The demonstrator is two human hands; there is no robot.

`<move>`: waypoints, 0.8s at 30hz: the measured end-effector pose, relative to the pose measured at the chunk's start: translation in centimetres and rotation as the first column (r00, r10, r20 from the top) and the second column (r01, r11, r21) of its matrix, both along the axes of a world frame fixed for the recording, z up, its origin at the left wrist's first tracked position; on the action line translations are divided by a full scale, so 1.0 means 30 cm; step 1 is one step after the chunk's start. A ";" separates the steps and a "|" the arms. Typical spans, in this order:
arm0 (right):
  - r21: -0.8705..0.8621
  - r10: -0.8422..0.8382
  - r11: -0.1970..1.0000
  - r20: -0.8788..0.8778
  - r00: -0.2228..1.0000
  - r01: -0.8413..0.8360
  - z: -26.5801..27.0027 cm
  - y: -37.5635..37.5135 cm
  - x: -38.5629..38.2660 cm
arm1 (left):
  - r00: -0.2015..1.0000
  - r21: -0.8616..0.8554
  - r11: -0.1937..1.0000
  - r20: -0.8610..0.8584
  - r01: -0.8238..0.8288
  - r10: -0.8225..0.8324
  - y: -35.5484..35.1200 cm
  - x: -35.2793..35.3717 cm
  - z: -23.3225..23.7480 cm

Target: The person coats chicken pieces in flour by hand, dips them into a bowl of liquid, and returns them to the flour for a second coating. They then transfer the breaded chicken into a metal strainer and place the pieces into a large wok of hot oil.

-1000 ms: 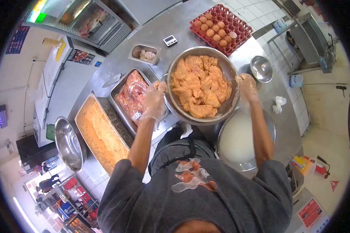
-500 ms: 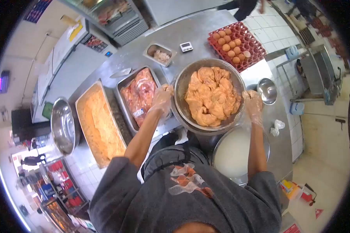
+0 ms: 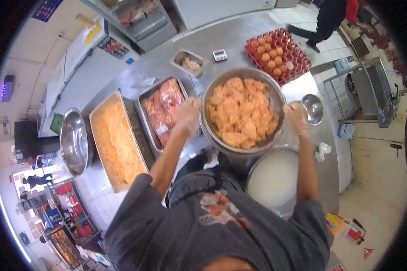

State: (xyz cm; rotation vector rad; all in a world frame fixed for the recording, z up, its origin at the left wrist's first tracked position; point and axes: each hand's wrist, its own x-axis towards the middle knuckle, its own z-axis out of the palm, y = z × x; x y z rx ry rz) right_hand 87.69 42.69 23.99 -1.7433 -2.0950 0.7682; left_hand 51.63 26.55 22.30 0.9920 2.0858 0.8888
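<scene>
A large steel bowl holds raw, orange-coated chicken pieces. My left hand, in a clear plastic glove, is closed at the bowl's left rim. At the opposite rim my right hand, also gloved, is closed; its fingertips are partly hidden. Left of the bowl sits a steel tray with raw meat in clear plastic wrap. Below the bowl stands a wide basin of cloudy whitish liquid, partly overlapped by the bowl and my right arm.
A long pan of orange-coloured breading and an empty steel bowl are at left. Behind are a small steel container, a white timer and a red egg tray. A small bowl stands right. Another person walks beyond.
The chicken pieces have shifted and lie differently in the bowl. Both hands stay at its rim. The person in the background has moved right and shows more fully.
</scene>
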 end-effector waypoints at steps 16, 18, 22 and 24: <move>-0.320 -0.041 0.947 -0.086 0.995 0.012 -0.183 0.003 0.111 | 0.999 -0.092 0.994 0.003 0.052 -0.052 -0.026 0.063 0.172; -0.069 -0.013 0.998 0.034 0.999 0.015 -0.070 -0.027 0.021 | 0.981 -0.074 0.996 0.181 -0.051 0.064 -0.008 0.027 0.128; 0.095 0.450 0.863 0.299 0.841 -0.496 -0.215 0.051 0.117 | 0.997 -0.040 0.998 0.056 -0.047 0.049 -0.015 0.032 0.103; -0.053 0.086 0.995 0.091 0.992 -0.081 -0.151 0.018 0.047 | 0.990 -0.047 0.999 0.137 0.017 -0.010 -0.027 0.030 0.136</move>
